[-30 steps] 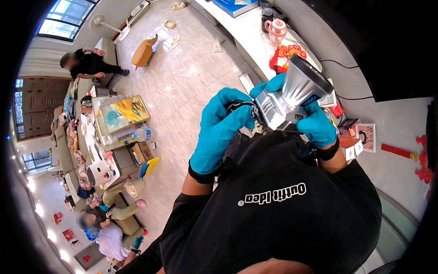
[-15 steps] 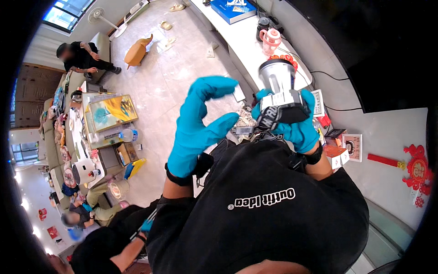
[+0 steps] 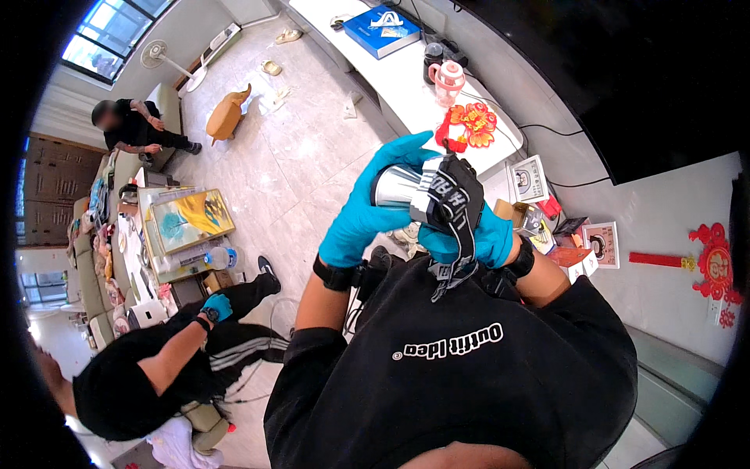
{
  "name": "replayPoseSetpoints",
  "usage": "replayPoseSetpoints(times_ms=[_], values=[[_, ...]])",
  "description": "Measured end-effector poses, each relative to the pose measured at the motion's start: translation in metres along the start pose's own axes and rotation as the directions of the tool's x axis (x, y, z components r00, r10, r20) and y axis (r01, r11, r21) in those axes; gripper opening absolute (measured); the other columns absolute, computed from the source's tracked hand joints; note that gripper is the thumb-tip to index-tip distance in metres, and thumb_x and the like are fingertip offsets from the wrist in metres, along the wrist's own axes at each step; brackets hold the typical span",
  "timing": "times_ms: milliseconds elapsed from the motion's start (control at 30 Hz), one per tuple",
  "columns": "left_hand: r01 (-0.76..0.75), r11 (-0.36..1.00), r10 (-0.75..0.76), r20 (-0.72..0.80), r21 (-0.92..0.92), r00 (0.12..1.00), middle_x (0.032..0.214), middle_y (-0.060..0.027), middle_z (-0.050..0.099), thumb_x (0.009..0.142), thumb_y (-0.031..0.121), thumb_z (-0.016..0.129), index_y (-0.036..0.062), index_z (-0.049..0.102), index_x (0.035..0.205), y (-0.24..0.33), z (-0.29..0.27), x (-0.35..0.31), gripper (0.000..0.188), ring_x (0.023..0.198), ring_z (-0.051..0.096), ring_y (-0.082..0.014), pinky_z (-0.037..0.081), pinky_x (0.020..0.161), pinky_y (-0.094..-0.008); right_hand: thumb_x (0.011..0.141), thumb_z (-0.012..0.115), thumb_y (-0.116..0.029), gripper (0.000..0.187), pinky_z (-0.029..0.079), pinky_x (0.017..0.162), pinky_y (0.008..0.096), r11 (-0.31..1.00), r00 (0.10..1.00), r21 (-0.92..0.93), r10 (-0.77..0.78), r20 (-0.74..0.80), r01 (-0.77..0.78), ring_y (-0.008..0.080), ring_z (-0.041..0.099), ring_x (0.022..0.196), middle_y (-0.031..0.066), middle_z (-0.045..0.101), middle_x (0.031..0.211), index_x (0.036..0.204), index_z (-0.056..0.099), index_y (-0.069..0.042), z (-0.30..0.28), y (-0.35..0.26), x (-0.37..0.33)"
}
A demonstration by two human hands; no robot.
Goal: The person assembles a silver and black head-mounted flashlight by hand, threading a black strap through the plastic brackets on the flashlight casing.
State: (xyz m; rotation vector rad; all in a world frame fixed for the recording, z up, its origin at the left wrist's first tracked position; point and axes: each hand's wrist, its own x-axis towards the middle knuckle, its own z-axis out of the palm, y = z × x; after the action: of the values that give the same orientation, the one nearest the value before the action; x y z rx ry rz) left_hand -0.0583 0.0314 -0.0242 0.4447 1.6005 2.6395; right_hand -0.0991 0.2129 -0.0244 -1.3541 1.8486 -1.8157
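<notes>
In front of my chest I hold a headlamp (image 3: 401, 187) with a silver ribbed barrel and a dark lettered strap (image 3: 455, 205) that hangs down in a loop. My left hand (image 3: 361, 205), in a turquoise glove, wraps round the barrel's left end. Under the strapped end, my right hand (image 3: 490, 238) in a matching glove grips it from below and the right; the strap hides part of its fingers. Both wrists carry black bands. The lamp lies sideways, its wide end inside my left palm.
A white bench (image 3: 398, 74) holds a blue box (image 3: 381, 31), a pink-lidded jug (image 3: 447, 82) and a red ornament (image 3: 472, 125). Picture frames (image 3: 529, 180) stand at right. At left, a person in black (image 3: 148, 359) is close by; another sits by the sofa. A brown stool (image 3: 227, 116) is farther off.
My left hand has moved right and closed round the lamp's barrel. The lamp has tipped from upright to sideways, and its strap now hangs down. The nearby person at left has come further into view.
</notes>
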Motion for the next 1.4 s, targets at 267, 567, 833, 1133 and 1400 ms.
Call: replayPoseSetpoints(times_ms=[267,567,833,1133,1400], values=[[-0.266,0.899,0.333,-0.147,0.348,0.931,0.109,-0.0109,0.058,0.071,0.013,0.075,0.0031,0.054,0.112,0.028,0.025,-0.019,0.048,0.101,0.059,-0.0200,0.048,0.089,-0.0322,0.090,0.051,-0.027,0.044,0.056,0.076,0.0363,0.024,0.780,0.854,0.422,0.462,-0.519,0.0241,0.064,0.091,0.0145,0.061,0.114,0.127,0.046,-0.004,-0.011,0.019,-0.002],[-0.188,0.905,0.389,-0.565,0.382,0.728,0.109,-0.0101,0.059,0.073,0.004,0.068,0.0036,0.052,0.117,0.054,0.005,-0.032,0.046,0.101,0.057,-0.0186,0.049,0.089,-0.0325,0.092,0.051,-0.018,0.028,0.044,0.070,0.0180,0.657,0.814,0.655,0.571,-0.109,-0.373,0.0067,0.053,0.080,0.0042,0.062,0.105,0.111,0.060,0.000,-0.031,0.032,0.016],[-0.127,0.608,0.557,-0.307,0.784,0.772,0.110,-0.0085,0.053,0.071,0.004,0.074,0.0045,0.054,0.114,0.045,0.012,-0.037,0.048,0.101,0.056,-0.0183,0.049,0.085,-0.0288,0.077,0.072,-0.004,0.033,0.042,0.060,0.0178,0.994,0.918,0.015,0.108,-0.382,-0.111,0.0025,0.054,0.072,0.0009,0.064,0.098,0.109,0.064,-0.007,-0.016,-0.043,0.029],[-0.144,0.302,0.641,-0.089,0.942,0.762,0.106,-0.0111,0.055,0.068,0.005,0.076,0.0066,0.060,0.110,0.056,0.028,-0.041,0.045,0.100,0.055,-0.0236,0.047,0.084,-0.0320,0.072,0.078,-0.009,0.040,0.052,0.078,0.0291,0.901,0.958,-0.426,-0.192,-0.214,0.085,0.0200,0.065,0.094,0.0108,0.065,0.110,0.109,0.065,-0.007,-0.021,-0.060,0.030],[-0.160,0.043,0.679,0.089,0.986,0.729,0.106,-0.0079,0.057,0.065,0.010,0.079,0.0114,0.063,0.109,0.061,0.040,-0.045,0.047,0.099,0.054,-0.0239,0.044,0.082,-0.0335,0.076,0.074,-0.013,0.024,0.054,0.069,0.0267,0.911,0.962,-0.412,-0.115,-0.248,0.003,0.0190,0.067,0.083,0.0063,0.067,0.100,0.099,0.069,-0.011,-0.016,-0.068,0.026]])
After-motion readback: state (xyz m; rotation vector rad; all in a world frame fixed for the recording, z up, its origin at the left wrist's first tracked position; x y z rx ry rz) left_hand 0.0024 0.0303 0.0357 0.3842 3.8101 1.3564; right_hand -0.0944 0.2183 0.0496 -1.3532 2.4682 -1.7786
